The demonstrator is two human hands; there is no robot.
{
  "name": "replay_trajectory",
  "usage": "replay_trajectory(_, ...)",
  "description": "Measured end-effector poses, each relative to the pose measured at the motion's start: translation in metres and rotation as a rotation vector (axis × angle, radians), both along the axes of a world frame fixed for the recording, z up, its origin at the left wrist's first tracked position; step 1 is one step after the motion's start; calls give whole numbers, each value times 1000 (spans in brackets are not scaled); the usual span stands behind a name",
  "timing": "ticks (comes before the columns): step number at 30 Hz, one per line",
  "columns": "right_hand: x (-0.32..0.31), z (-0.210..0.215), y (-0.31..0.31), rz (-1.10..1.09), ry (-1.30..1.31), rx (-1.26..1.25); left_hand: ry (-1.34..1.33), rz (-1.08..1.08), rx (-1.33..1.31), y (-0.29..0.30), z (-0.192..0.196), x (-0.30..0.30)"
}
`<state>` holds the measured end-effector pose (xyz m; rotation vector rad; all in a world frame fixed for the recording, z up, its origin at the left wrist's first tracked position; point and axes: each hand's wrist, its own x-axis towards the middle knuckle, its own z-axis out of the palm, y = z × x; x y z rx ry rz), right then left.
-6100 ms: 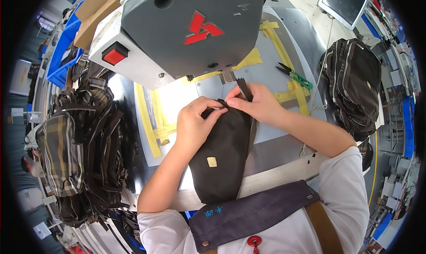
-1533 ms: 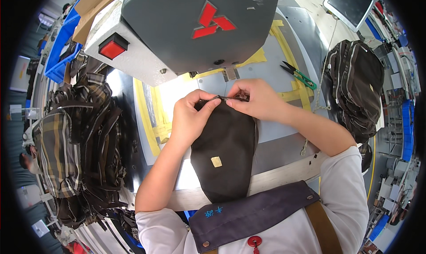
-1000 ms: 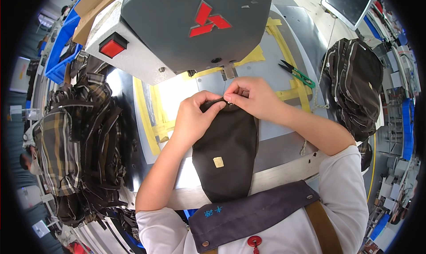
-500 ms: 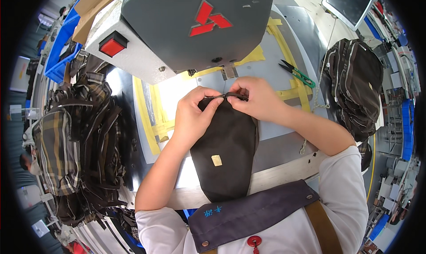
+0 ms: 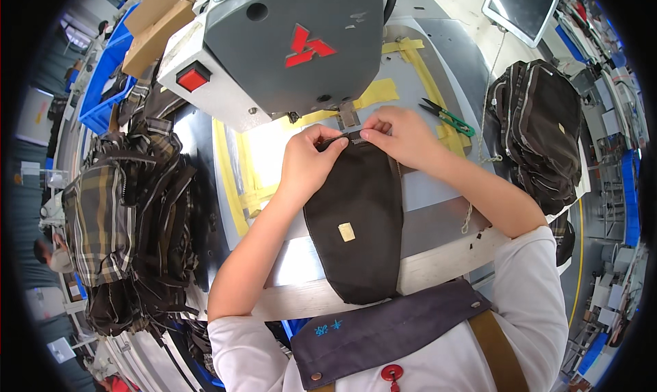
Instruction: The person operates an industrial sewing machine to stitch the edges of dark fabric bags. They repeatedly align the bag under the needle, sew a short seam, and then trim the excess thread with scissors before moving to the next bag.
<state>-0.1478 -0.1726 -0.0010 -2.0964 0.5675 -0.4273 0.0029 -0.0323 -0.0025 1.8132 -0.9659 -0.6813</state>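
Observation:
A dark brown fabric piece (image 5: 359,193) hangs toward me over the table's front edge, wide in the middle and rounded at the bottom. A small pale yellow patch (image 5: 346,232) shows on its face. Its top edge carries a short length of zipper (image 5: 358,140), just in front of the sewing machine's metal foot (image 5: 349,115). My left hand (image 5: 311,158) pinches the left end of that edge between thumb and fingers. At the right end, my right hand (image 5: 402,140) grips the edge in the same way, its curled fingers partly hidden.
A grey sewing machine head (image 5: 294,57) with a red switch (image 5: 194,76) overhangs the work. Green-handled thread snips (image 5: 448,118) lie right of the yellow-taped plate (image 5: 438,180). Plaid and dark bags (image 5: 102,221) pile up at left; more dark bags (image 5: 540,125) are stacked at right.
Both hands have brought the fabric's top edge closer to the machine's foot. The edge is now spread flatter, so the zipper teeth show between my hands. The whole view has shifted slightly.

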Motion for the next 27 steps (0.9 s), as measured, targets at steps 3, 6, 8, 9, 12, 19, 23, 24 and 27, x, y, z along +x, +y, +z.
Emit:
replay_trajectory(3,12,15,-2,-11,199,33,-203,34,125,-8,9,-5)
replay_trajectory(6,22,16,-8,12,310,-80,-286,-2,162,-13,8,1)
replay_trajectory(8,27,17,-11,24,327,-128,-329,-3,114,-16,2,5)
replay_trajectory(9,30,16,-14,27,332,-111,-313,-8,146,-17,2,7)
replay_trajectory(12,37,15,-21,22,362,-68,-295,-15,209,-22,11,9)
replay_trajectory(19,44,31,-23,15,348,-103,-384,-23,34,-31,-4,24)
replay_trajectory(23,33,4,-25,80,-213,-636,-410,0,-23,-34,-16,28)
replay_trajectory(24,30,0,-26,140,-204,-625,-398,-11,11,-33,-14,28)
replay_trajectory(27,24,-5,-26,268,-175,-628,-358,-48,77,-33,1,26)
